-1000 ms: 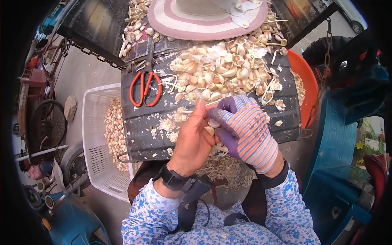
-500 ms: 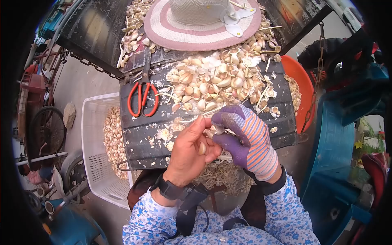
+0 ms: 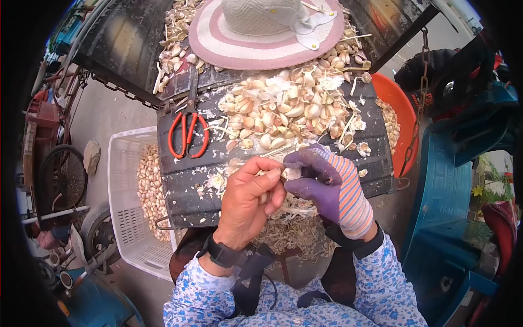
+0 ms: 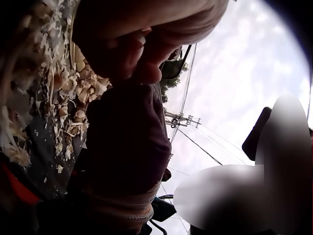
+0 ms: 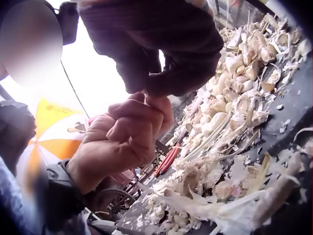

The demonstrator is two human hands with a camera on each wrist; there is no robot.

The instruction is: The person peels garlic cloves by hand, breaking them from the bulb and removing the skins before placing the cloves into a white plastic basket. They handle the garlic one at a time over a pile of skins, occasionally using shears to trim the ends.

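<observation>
Clove, pale and partly covered, is held up between the two hands, just above the near edge of the table. The right hand, in a purple glove with a striped back, pinches it between thumb and forefinger. The left hand is bare; its thumb and forefinger close on the left end, and its other fingers are curled round a pale piece, too covered to tell in full. A black watch is on the left wrist.

Just beyond the hands, a heap of cloves lies on the table with stalks and flakes of skin around it. Scissors with red handles lie left of the heap, their handles towards the near side. At the far end a pink and white hat rests among more garlic.

Left of the table, a white crate holds many cloves; on the right, an orange tub holds more. Husks lie below the near edge. Farther right is a blue chair; far left, a wheel and a stone.
</observation>
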